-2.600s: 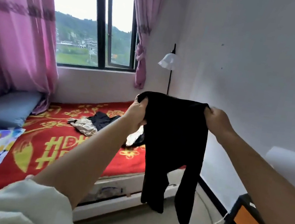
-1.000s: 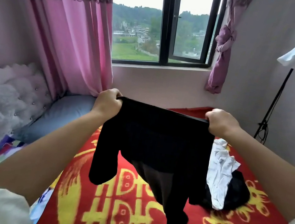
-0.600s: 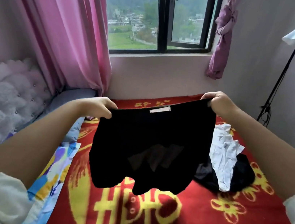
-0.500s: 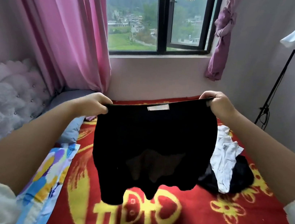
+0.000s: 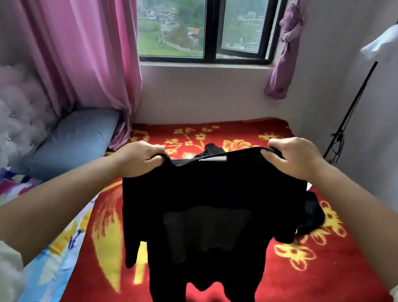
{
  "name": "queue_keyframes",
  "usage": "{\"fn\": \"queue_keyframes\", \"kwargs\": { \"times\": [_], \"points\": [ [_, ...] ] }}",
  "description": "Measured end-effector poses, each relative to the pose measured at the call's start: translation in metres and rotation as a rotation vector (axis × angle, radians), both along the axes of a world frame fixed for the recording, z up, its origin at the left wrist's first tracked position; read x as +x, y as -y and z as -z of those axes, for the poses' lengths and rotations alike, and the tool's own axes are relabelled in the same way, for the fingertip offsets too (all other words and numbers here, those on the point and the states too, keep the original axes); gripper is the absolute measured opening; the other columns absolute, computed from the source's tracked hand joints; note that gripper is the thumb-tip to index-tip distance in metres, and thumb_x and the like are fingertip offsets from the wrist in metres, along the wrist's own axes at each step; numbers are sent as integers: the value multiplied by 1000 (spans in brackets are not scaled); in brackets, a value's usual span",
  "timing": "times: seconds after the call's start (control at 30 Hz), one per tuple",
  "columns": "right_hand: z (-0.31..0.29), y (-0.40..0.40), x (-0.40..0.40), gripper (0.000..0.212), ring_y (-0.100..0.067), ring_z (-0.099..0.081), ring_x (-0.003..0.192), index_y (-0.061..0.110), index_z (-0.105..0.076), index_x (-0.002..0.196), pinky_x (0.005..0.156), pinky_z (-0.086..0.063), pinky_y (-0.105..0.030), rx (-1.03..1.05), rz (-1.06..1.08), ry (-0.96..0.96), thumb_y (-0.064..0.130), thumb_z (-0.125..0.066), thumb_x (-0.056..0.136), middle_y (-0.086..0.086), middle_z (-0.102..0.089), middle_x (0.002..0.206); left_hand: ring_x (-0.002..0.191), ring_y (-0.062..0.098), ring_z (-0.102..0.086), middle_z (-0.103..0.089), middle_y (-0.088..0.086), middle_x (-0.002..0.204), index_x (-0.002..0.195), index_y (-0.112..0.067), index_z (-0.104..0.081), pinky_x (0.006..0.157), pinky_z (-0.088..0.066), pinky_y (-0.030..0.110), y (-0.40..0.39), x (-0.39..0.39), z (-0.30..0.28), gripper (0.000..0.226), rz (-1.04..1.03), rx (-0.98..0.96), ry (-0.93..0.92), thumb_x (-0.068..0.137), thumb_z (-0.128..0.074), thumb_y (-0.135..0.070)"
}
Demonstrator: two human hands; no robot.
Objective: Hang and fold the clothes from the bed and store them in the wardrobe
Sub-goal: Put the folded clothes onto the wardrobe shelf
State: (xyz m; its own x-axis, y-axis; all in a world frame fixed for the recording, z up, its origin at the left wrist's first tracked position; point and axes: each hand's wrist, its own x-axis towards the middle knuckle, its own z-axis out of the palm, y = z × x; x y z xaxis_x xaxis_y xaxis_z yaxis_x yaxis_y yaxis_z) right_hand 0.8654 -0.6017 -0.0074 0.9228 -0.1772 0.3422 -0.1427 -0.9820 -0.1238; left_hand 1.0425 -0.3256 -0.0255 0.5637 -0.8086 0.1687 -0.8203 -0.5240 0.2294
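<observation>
Head view, single moment. Both hands hold one black garment (image 5: 209, 216) up in the air above the bed (image 5: 303, 275), over its near half. Left hand (image 5: 138, 159): fingers curled over the garment's top edge at its left corner, cloth bunched in the fist. Right hand (image 5: 291, 156): fingers curled round the top edge at the right corner, sitting somewhat higher and farther out than the left, so the top edge slants upward to the right. A small pale label (image 5: 213, 159) shows on the top edge between the two hands. The garment hangs free below the grips; its lower part ends in several uneven flaps, the longest reaching down in front of the bed's near edge. Whether any flap touches the bedcover cannot be told. Bedcover is red with yellow flower and letter patterns. A second dark piece of clothing (image 5: 311, 215) lies on the cover toward the right edge, partly hidden behind the held garment. Blue pillow (image 5: 74, 141) at the far left corner of the bed, against a pink curtain (image 5: 80, 39). Multicoloured sheet (image 5: 61, 246) along the left side. Window (image 5: 211, 19) beyond the far edge; a lamp (image 5: 397, 43) with white shade stands at the right wall.
</observation>
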Motion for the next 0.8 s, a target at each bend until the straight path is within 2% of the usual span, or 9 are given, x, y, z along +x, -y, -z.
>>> {"fn": "queue_keyframes", "kwargs": {
  "times": [0.07,0.1,0.2,0.3,0.4,0.47,0.57,0.7,0.8],
  "points": [
    [16,-13,-12,89,-26,-60,97,15,-60,106,72,-42,-29,-155,-38,-310,85,-21,67,-5,-67,99,96,29,-57,-64,13,102,107,-10,-60,75,-41,31,-9,-21,8,58,23,362,-18,83,-32,-55],
    [27,-24,-20,89,-24,-60,99,17,-58,108,72,-43,-29,-227,-69,-470,88,-27,63,-4,-66,103,97,28,-57,-63,10,104,109,-12,-58,73,-40,30,-17,-37,16,51,24,519,-31,87,-41,-55],
    [54,-57,-50,61,-24,-61,93,15,-59,106,66,-44,-30,-296,-123,-841,66,-60,72,-4,-64,92,93,25,-59,-65,6,101,108,-13,-58,65,-34,25,-35,-83,38,43,54,880,2,82,-61,-47],
    [82,-87,-81,31,-25,-52,79,7,-58,84,53,-32,-30,-275,-161,-1065,38,-62,84,-3,-51,69,88,29,-56,-58,10,90,113,-2,-59,66,-32,24,-53,-128,74,33,-2,1101,-51,87,-56,-22],
    [116,-110,-124,33,-21,-45,70,14,-42,67,53,-30,-23,-108,-160,-1298,30,-63,86,4,-41,68,86,21,-50,-52,7,95,124,1,-51,71,-35,27,-70,-186,109,43,-120,1255,-286,87,-60,-18],
    [130,-118,-149,26,-14,-45,65,9,-49,86,59,-35,-23,-82,-178,-1382,31,-63,86,4,-44,74,89,22,-53,-55,8,99,123,0,-52,73,-38,27,-81,-216,123,44,-116,1311,-368,85,-63,-21],
    [142,-121,-189,41,-17,-51,83,10,-53,117,73,-42,-26,-26,-182,-1437,32,-64,85,2,-52,89,87,21,-52,-54,8,95,117,0,-57,74,-40,28,-96,-257,133,40,-137,1333,-468,84,-64,-23],
    [133,-114,-208,36,-18,-50,83,8,-55,113,62,-39,-23,36,-155,-1317,29,-64,85,5,-48,81,111,27,-54,-57,11,118,117,-3,-54,89,-44,32,-116,-275,126,35,-260,1124,-565,86,-62,-17],
    [123,-105,-192,30,-19,-50,79,3,-58,109,66,-38,-27,24,-115,-1135,23,-61,87,-3,-53,86,85,23,-55,-58,7,92,97,-7,-56,70,-42,27,-126,-262,121,11,-380,812,-561,86,-59,-10]
  ]
}}
